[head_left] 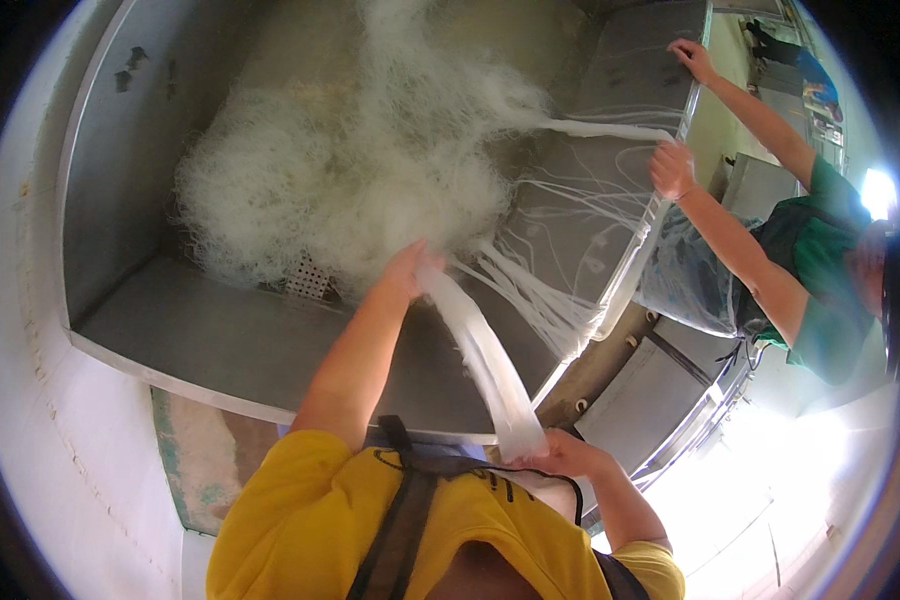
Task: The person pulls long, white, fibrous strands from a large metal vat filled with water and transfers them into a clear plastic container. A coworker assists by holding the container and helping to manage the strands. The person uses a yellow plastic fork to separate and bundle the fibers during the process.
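Note:
A long, flat bundle of translucent white strands [478,350] stretches between my two hands, pale and slightly blurred. My left hand [410,268] closes on its far end, just over a big tangled mass of fine white strands [340,180] in a deep metal tank [200,360]. Close to my body, beyond the tank's near rim, my right hand [562,455] grips the other end. Whether the strands are noodles or some other fibre, I cannot tell. More white strands [540,300] run from the mass to the tank's right rim and hang over it.
Across the right rim, a person in a green shirt [832,260] holds another white strand bundle [610,130] with one hand; the other hand [692,60] rests on the rim. A perforated piece [308,278] shows beneath the mass. Metal equipment [640,395] stands right of the tank, a white wall [30,400] left.

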Available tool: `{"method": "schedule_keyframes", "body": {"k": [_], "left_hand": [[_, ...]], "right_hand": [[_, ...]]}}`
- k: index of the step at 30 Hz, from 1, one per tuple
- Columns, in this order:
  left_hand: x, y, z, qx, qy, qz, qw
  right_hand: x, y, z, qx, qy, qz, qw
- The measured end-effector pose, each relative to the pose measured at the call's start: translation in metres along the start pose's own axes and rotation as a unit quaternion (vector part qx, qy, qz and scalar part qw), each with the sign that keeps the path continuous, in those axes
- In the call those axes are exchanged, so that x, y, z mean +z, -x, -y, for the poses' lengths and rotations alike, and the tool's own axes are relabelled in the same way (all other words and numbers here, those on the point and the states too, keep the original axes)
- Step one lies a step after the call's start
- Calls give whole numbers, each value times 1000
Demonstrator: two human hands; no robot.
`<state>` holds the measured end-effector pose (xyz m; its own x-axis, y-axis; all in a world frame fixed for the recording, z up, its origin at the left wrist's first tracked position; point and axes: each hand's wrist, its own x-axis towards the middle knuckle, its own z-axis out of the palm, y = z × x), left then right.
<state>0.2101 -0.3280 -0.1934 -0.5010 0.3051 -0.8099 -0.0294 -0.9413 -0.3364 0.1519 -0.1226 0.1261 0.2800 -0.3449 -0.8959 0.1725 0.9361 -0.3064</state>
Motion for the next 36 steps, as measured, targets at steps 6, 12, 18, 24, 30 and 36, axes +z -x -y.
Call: {"method": "schedule_keyframes", "body": {"k": [6, 12, 18, 24, 30, 36], "left_hand": [[42, 97, 5, 40, -248, 41, 967], [56, 171, 75, 263, -756, 273, 534], [9, 167, 88, 222, -756, 318, 527], [-15, 67, 15, 179, -273, -86, 941], [12, -12, -15, 89, -204, -3, 975], [49, 95, 3, 87, -392, 36, 915]], "right_hand": [[-20, -62, -93, -32, 347, -262, 900], [-63, -168, 54, -56, -521, -59, 849], [-98, -203, 34, -118, -549, 13, 827], [-25, -67, 59, -220, 34, 24, 975], [-13, -21, 37, -104, 53, 38, 992], [-33, -93, -55, -176, 270, -435, 841]]}}
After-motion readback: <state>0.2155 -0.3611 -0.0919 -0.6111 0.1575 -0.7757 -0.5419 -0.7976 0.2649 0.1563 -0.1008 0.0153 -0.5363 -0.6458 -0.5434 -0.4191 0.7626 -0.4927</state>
